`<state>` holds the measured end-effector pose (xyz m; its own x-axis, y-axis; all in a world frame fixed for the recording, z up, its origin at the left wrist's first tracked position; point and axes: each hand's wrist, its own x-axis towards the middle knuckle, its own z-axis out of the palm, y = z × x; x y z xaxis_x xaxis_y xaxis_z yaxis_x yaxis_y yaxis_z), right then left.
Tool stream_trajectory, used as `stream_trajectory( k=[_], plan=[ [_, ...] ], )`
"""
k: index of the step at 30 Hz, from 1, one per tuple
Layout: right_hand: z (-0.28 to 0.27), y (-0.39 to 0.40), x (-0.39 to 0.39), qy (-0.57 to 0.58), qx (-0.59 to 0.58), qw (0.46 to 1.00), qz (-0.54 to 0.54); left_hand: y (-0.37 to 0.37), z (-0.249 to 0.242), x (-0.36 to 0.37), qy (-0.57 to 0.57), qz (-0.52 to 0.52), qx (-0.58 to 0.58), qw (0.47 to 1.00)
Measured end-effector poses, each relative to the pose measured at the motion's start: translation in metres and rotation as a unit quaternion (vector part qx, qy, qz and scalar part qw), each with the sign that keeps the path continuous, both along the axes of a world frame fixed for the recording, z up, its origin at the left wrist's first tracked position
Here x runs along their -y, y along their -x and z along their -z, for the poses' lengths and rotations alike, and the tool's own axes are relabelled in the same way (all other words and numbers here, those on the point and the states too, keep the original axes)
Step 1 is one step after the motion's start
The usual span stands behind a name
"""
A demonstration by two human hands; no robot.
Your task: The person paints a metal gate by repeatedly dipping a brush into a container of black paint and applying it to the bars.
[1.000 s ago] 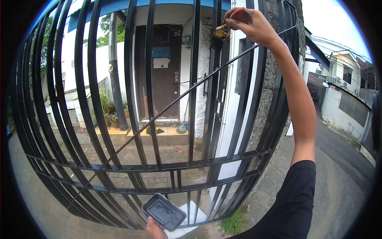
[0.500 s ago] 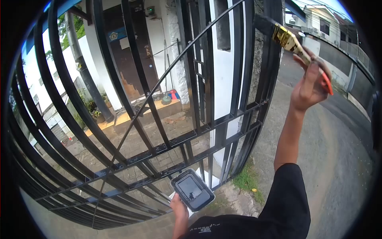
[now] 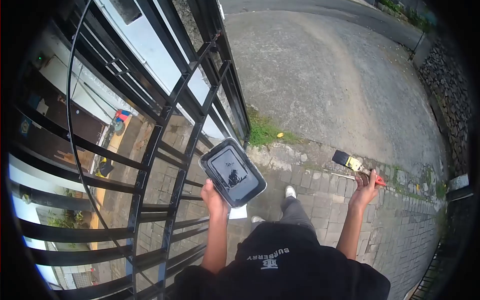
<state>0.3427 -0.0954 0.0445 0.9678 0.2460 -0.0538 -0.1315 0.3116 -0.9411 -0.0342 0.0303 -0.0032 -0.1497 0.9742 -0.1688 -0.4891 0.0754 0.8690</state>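
My left hand (image 3: pixel 215 201) grips the near-left edge of a shallow black tray (image 3: pixel 245 193) with dark, wet-looking paint in its bottom. A white sheet (image 3: pixel 238 212) pokes out beneath the tray. Out to the right, my right hand (image 3: pixel 364 191) is closed around the handle of a paintbrush (image 3: pixel 350 162). Its dark bristles point up and left, the ferrule is yellowish, and the handle's end is red. The brush is well apart from the tray and the gate. The tray is close beside the black metal gate (image 3: pixel 141 190), overlapping its bars in view.
A loose black cable (image 3: pixel 75 145) hangs across the gate. Behind the bars are a white wall (image 3: pixel 145 42) and a brown door (image 3: pixel 65 120). Grass (image 3: pixel 262 127) grows at the gate's foot. Paving bricks (image 3: pixel 320 215) lie under my feet, with a concrete drive (image 3: pixel 310 75) beyond.
The view has turned downward and right. My right hand with the paintbrush has come down from the top of the gate, away from the bars. The tray stays in my left hand.
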Motion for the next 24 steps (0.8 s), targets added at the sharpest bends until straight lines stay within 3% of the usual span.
stream_trajectory(
  k=[1, 5, 10, 12, 14, 16, 18, 20, 24],
  plan=[
    [-0.010, 0.000, 0.003, -0.065, 0.004, 0.998, 0.022, -0.011, 0.000, -0.004, -0.013, 0.008, 0.016, 1.000],
    [-0.034, 0.004, -0.012, -0.130, -0.014, 0.991, -0.006, -0.065, -0.030, -0.008, -0.037, -0.007, 0.075, 0.996],
    [-0.042, -0.005, -0.036, -0.131, 0.029, 0.985, -0.109, -0.102, -0.023, -0.014, -0.064, -0.023, 0.028, 0.997],
    [-0.048, -0.012, -0.043, -0.109, 0.150, 0.972, -0.147, -0.115, -0.019, -0.009, -0.072, -0.031, 0.019, 0.997],
    [-0.060, -0.013, -0.047, -0.096, 0.155, 0.965, -0.189, -0.135, -0.022, -0.002, -0.073, -0.071, 0.005, 0.995],
    [-0.061, -0.018, -0.057, -0.106, 0.318, 0.915, -0.226, -0.153, -0.026, 0.004, -0.104, -0.121, 0.036, 0.987],
    [-0.070, -0.017, -0.065, -0.115, 0.321, 0.903, -0.263, -0.165, -0.016, 0.006, -0.092, -0.139, 0.033, 0.985],
    [-0.071, -0.019, -0.074, -0.147, 0.369, 0.846, -0.356, -0.178, -0.011, 0.010, -0.090, -0.151, 0.034, 0.984],
    [-0.067, -0.025, -0.088, -0.096, 0.382, 0.823, -0.409, -0.197, -0.002, 0.013, -0.096, -0.188, -0.002, 0.977]
  ],
)
